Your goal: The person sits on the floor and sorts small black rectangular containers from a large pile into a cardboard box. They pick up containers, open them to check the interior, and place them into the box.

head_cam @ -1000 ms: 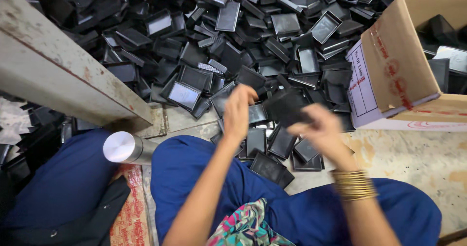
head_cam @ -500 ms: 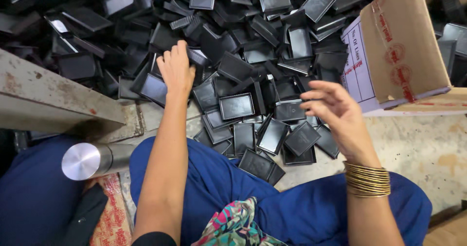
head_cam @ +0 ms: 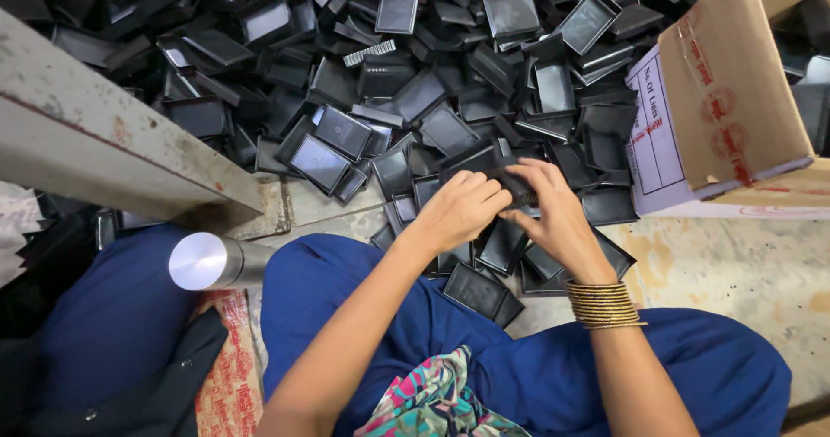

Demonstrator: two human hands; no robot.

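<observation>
A big heap of small black plastic trays (head_cam: pixel 415 91) covers the floor in front of me. My left hand (head_cam: pixel 462 208) and my right hand (head_cam: pixel 553 216) meet over the heap's near edge, both closed on one black tray (head_cam: pixel 488 162) held between them. The tray is partly hidden by my fingers. Gold bangles (head_cam: pixel 603 303) ring my right wrist. More loose trays (head_cam: pixel 475 288) lie just below my hands, against my blue-clad knees (head_cam: pixel 346 290).
An open cardboard box (head_cam: pixel 726 100) stands at the right with black trays inside. A grey metal beam (head_cam: pixel 95 139) slants across the left. A shiny metal cylinder (head_cam: pixel 201 261) lies beside my left knee. Bare stained floor (head_cam: pixel 743 264) shows at the right.
My left hand has drawn back from the far left of the heap to meet my right hand. Both now grip a black tray together.
</observation>
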